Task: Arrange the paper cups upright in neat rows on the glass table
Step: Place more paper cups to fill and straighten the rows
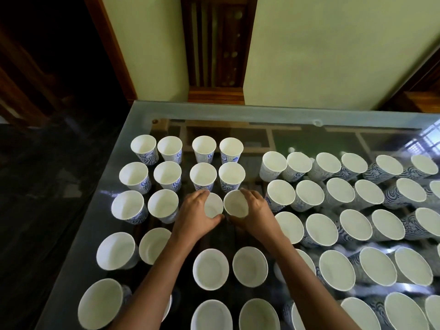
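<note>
Paper cups (213,207) within both hands (192,216)

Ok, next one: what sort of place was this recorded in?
Probably a room in a home. A glass-topped table crowded with paper cups stands against a plain painted wall, with a dark wooden panel behind it and a wooden door frame to the left.
</note>
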### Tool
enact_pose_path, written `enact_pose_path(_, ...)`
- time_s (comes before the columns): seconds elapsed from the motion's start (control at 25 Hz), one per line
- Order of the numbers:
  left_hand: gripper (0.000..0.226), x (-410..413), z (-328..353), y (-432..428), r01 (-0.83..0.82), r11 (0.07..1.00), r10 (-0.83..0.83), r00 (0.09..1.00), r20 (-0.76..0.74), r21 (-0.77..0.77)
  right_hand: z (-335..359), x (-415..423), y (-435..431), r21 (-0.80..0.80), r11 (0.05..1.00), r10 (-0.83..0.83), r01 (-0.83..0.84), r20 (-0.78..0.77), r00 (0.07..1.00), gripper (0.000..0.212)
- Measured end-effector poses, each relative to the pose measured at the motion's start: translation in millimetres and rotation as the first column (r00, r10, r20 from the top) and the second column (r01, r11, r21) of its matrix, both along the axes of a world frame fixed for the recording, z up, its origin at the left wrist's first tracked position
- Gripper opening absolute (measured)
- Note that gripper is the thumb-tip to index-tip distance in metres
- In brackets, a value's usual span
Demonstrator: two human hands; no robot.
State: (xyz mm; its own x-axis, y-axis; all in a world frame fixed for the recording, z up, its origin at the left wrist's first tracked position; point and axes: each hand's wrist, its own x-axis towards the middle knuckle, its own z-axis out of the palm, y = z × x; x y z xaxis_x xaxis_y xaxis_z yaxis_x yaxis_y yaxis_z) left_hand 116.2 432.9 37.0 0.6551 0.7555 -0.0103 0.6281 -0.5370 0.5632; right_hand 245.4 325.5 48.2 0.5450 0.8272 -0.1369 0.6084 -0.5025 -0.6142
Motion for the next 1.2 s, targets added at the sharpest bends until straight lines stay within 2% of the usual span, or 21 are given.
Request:
enact_pose_path(0.76,0.074,-26.1,1.2,-21.9,0.027,1.000,-0.027,0.998,0.065,-0.007,10.1,-10.8,-33.1,-0.066,0.995,0.079,-0.077,0.028,0.997,0.097)
enact_pose_path(1.0,0.064,0.9,11.2,24.5,0.001,0.999,-0.004,0.996,0.084,0.040,25.7,16.1,11.4,0.011,0.997,0.076,-0.078,0.122,0.990,0.076)
enact_pose_path(1.2,0.066,31.3,6.7,58.1,-0.033,0.998,0.029,0.997,0.067,0.054,21.7,36.0,55.3,0.066,0.997,0.030,-0.035,0.068,0.997,0.073)
